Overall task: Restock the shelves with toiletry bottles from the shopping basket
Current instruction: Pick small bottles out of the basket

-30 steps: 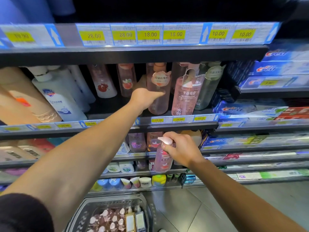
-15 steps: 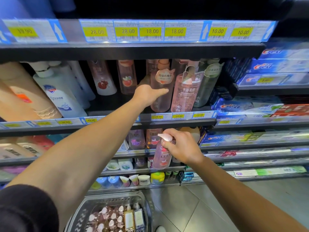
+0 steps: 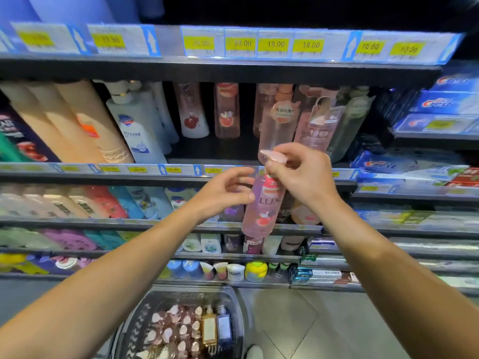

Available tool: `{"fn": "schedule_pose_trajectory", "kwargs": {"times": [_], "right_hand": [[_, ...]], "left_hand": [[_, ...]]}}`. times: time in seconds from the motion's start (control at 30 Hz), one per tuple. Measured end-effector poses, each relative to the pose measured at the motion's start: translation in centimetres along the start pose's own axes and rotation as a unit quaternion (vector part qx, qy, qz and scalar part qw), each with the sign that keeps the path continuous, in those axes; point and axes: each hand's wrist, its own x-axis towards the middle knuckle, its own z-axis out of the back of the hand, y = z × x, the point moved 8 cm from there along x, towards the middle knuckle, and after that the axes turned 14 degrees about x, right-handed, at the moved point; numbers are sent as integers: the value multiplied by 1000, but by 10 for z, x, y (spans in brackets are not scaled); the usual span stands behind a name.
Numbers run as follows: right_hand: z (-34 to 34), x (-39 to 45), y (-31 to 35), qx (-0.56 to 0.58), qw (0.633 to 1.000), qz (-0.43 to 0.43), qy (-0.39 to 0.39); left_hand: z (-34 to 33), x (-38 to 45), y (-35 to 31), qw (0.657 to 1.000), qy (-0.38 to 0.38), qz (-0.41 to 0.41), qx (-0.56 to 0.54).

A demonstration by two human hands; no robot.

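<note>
You are mid-placement: your right hand (image 3: 302,174) pinches the pump top of the pink Lux bottle (image 3: 261,208), which hangs in the air in front of the price strip on the front edge of the shelf (image 3: 181,174), not yet on it. Your left hand (image 3: 224,194) is alongside the bottle body, fingers loosely curled and thumb touching or nearly touching its side; I judge it a steadying touch, not a full grip. The shopping basket (image 3: 134,330) sits on the floor below, with more pump bottles packed inside.

The next move calls for lifting the base over that front edge and setting it down in the dark gap left of the tall pink bottle (image 3: 276,125), in front of the red-capped bottles (image 3: 226,112) at the back. The room is narrow sideways, and the shelf above (image 3: 220,71) hangs low over the pump tops, so enter low and keep the bottle upright or it may knock the neighbours
</note>
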Motion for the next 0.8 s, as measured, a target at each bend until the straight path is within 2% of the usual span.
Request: {"fn": "schedule_pose_trajectory", "kwargs": {"times": [0.07, 0.13, 0.2, 0.27, 0.37, 0.47, 0.53, 0.63, 0.8], "right_hand": [[-4, 6, 19, 32, 999, 10, -8], [-10, 12, 32, 50, 999, 14, -9], [-18, 15, 41, 58, 998, 19, -3], [-24, 15, 47, 59, 998, 35, -3], [-22, 9, 49, 72, 995, 70, -25], [-15, 3, 31, 100, 992, 69, -46], [-19, -2, 11, 38, 996, 63, -41], [-40, -7, -22, -92, 994, 45, 29], [-71, -3, -54, -262, 952, 44, 150]], "left_hand": [[-8, -8, -1, 998, -2, -14, 68], [-6, -9, -2, 987, -52, -13, 148], [5, -12, -5, 973, -121, -8, 194], [15, -15, -9, 959, -159, -14, 233], [31, -24, -9, 951, -176, -11, 253], [55, -36, -14, 940, -221, -23, 259], [70, -40, -25, 938, -239, -50, 245], [84, -37, -49, 936, -253, -94, 226], [88, -9, -77, 915, -255, -135, 282]]}}
